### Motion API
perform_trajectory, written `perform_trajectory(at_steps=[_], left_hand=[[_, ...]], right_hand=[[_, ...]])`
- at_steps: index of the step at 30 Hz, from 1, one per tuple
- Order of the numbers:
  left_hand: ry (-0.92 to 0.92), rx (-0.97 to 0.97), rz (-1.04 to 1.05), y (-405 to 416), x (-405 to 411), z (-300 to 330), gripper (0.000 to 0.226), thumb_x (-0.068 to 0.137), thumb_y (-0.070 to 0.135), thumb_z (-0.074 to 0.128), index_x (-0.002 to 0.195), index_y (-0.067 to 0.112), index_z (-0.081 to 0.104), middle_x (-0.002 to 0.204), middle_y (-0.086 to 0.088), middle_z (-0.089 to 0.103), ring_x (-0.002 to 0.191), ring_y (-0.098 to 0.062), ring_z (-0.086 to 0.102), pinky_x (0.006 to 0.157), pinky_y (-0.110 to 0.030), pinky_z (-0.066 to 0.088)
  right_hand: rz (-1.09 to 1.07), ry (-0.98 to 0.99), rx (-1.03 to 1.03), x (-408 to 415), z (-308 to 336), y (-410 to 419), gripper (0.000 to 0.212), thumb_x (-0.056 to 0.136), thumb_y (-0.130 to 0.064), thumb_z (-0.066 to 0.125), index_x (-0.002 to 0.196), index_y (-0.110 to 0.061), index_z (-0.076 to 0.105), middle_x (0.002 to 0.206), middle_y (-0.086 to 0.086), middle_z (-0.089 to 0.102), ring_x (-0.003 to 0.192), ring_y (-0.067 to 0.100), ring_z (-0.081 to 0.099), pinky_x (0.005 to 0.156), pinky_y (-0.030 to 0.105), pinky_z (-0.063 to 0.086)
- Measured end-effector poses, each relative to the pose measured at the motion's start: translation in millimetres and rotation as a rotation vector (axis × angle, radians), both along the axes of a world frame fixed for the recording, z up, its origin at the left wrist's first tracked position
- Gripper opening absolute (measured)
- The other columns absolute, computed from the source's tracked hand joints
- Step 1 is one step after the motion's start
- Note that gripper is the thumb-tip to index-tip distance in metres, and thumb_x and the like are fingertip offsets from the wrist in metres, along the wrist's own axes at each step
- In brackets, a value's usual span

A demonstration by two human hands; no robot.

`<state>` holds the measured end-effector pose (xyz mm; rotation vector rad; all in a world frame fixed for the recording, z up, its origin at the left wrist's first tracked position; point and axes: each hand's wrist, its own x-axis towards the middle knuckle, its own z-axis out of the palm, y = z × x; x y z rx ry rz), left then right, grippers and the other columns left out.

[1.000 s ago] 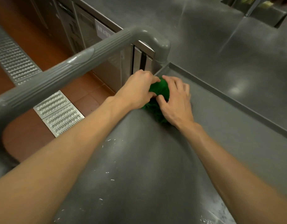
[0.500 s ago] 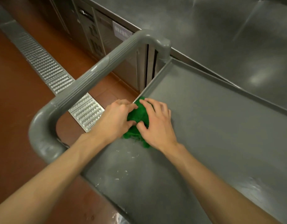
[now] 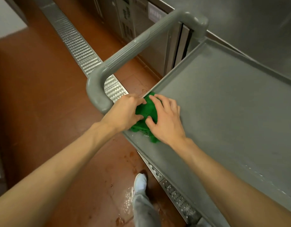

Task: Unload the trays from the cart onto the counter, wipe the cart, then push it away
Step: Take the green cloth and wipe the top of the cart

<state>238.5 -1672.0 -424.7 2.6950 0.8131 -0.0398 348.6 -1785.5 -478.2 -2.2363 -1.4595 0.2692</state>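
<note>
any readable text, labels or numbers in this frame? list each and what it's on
Nothing legible.
White label on the steel cabinet front behind the cart handle: has print, too blurred to read.
Dark markings on the cabinet panel to its left: smeared, unreadable.
Cart top, green cloth, left hand, right hand, floor drain grate: no text visible.

Commercial kitchen — back-of-house work area. Stainless steel counter (image 3: 256,22) along top right, steel-fronted under-counter cabinets (image 3: 130,22) with vents and label (text unreadable). Red-brown tiled floor (image 3: 34,95), wet and stained, crossed by perforated metal drain grate (image 3: 79,48). Grey plastic utility cart (image 3: 231,112) with tubular handle (image 3: 133,46) — typical catering gear.
</note>
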Motion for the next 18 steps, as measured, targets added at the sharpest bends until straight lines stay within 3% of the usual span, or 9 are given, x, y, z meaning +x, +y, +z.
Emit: perform_trajectory(at_steps=[8,14,18], left_hand=[[0.1,-0.014,0.034,-18.0,-41.1,8.7,0.05,0.077,0.019,0.077,0.123,0.009,0.061,0.113,-0.009,0.062,0.097,-0.028,0.06,0.085,-0.043,0.05],[0.051,-0.046,-0.007,-18.3,-47.9,1.4,0.06,0.068,0.026,0.084,0.118,0.012,0.053,0.105,-0.003,0.06,0.09,-0.026,0.06,0.081,-0.041,0.05],[-0.001,-0.035,-0.019,-17.4,-52.7,-4.3,0.068,0.066,0.034,0.085,0.122,0.011,0.053,0.11,-0.009,0.066,0.091,-0.026,0.062,0.08,-0.037,0.052]], right_hand=[[0.102,0.003,0.031,-34.3,-8.1,-13.9,0.068,0.081,-0.044,0.054,0.143,-0.017,0.047,0.141,0.003,0.052,0.116,0.026,0.043,0.1,0.038,0.034],[0.108,0.026,0.102,-36.9,-18.0,-17.3,0.066,0.077,-0.046,0.055,0.138,-0.022,0.053,0.131,-0.002,0.057,0.111,0.024,0.044,0.097,0.037,0.035],[0.109,0.07,0.12,-36.7,-18.4,-16.9,0.064,0.075,-0.048,0.052,0.134,-0.025,0.056,0.127,-0.005,0.059,0.111,0.023,0.043,0.097,0.04,0.037]])
